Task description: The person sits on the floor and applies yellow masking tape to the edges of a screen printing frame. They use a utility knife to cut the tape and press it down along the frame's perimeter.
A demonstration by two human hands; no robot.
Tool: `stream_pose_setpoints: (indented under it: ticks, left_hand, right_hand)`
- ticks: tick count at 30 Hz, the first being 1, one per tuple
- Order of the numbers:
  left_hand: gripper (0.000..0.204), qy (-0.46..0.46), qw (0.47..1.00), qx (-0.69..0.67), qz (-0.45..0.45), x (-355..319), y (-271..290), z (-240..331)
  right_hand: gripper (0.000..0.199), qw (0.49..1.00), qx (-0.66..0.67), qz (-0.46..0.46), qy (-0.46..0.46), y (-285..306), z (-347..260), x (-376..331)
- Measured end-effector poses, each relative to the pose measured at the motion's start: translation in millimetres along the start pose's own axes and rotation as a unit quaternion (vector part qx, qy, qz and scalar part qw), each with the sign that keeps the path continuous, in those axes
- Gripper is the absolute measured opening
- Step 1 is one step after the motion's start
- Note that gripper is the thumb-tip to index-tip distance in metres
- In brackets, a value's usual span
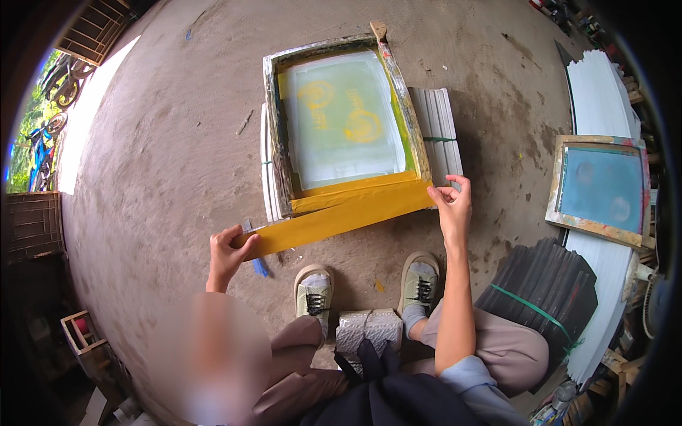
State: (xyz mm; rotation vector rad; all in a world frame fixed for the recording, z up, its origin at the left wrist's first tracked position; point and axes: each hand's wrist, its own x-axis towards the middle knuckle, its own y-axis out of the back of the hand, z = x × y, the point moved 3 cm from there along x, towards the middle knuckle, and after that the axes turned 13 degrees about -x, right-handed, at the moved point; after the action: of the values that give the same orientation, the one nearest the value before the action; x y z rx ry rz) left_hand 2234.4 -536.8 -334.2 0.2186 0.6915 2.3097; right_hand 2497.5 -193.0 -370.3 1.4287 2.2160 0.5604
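A wide strip of yellow-brown tape [334,221] is stretched between my two hands, slanting up to the right. My left hand [229,250] pinches its left end, off the near left corner of a wooden screen-printing frame [277,135]. At the frame's near right corner, my right hand [454,211] has thumb and index finger closed on the other end. The strip runs along and over the frame's near side, where more yellow tape [355,190] covers the inner edge. Pale mesh [341,156] with yellow printed shapes fills the frame.
Bundled pale sheets [439,131] lie under the frame. On the right, a second screen frame [600,188] rests on white stacks [600,92], beside a tied dark bundle [543,298]. My shoes [313,290] flank a wrapped block [369,328]. A blue scrap [260,267] lies near my left hand.
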Motion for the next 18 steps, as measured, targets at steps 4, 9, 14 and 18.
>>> stream_pose_setpoints:
  ticks: [4,9,14,18]
  left_hand:
    - [0.046,0.015,1.0,0.003,-0.014,8.4,-5.1,0.7]
    - [0.049,0.028,0.999,0.001,-0.022,16.4,-6.8,5.2]
    - [0.051,0.023,0.999,0.009,-0.027,21.0,-5.0,7.5]
    - [0.051,0.018,0.999,0.022,-0.031,25.3,-2.8,7.6]
  right_hand:
    - [0.037,1.0,-0.019,-0.014,-0.007,-4.3,9.7,9.2]
    - [0.035,0.998,-0.06,0.009,-0.01,-7.1,11.0,13.7]
    - [0.037,0.997,-0.074,0.03,-0.004,-8.5,8.1,13.5]
    - [0.038,0.995,-0.091,0.038,0.004,-9.6,12.6,16.2]
